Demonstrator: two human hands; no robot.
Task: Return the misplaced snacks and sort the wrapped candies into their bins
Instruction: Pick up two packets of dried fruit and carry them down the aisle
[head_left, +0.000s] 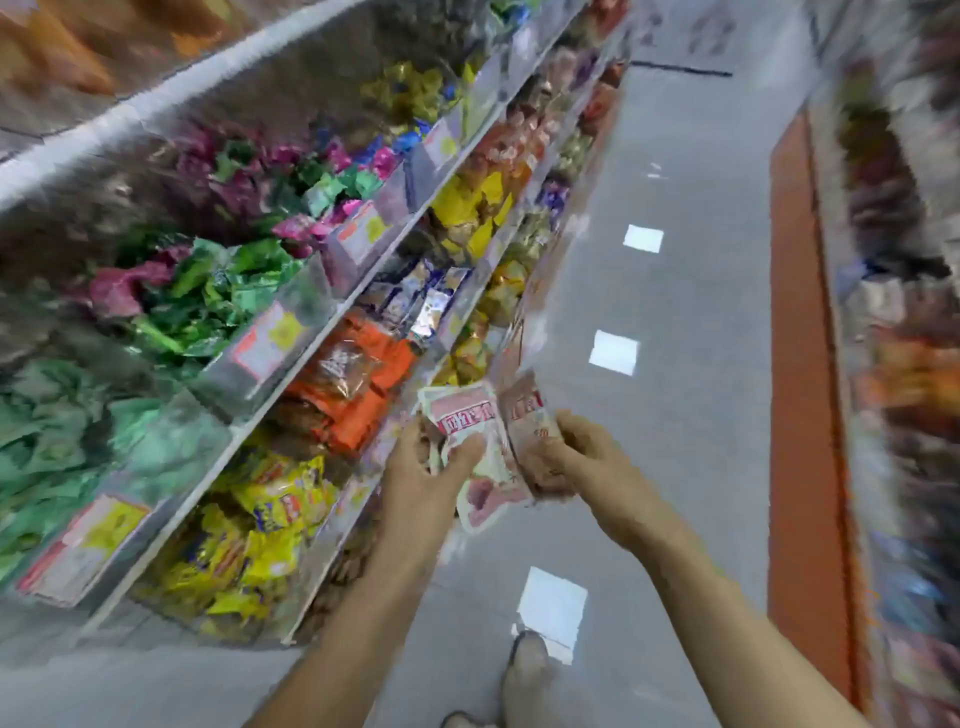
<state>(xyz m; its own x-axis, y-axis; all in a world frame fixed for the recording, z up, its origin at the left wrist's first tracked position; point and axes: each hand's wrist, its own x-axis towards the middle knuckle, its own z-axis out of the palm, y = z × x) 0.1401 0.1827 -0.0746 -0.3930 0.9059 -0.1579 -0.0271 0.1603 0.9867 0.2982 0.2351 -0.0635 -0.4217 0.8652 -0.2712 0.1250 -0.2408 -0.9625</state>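
Observation:
Both my hands hold pink-and-white snack packets with red lettering over the aisle floor, beside the candy shelves. My left hand (426, 462) grips one packet (462, 415) near its top. My right hand (576, 452) grips another packet (524, 410) just to its right. A third pink packet (483, 499) hangs below between the two hands; which hand holds it I cannot tell. The picture is blurred by motion.
Clear-fronted bins line the shelves on the left: green wrapped candies (208, 296), pale green ones (62, 431), orange packets (358, 384), yellow packets (265, 519), yellow candies (467, 208). A grey aisle floor (691, 312) runs ahead. Another shelf with an orange base (800, 338) stands right. My shoe (524, 675) is below.

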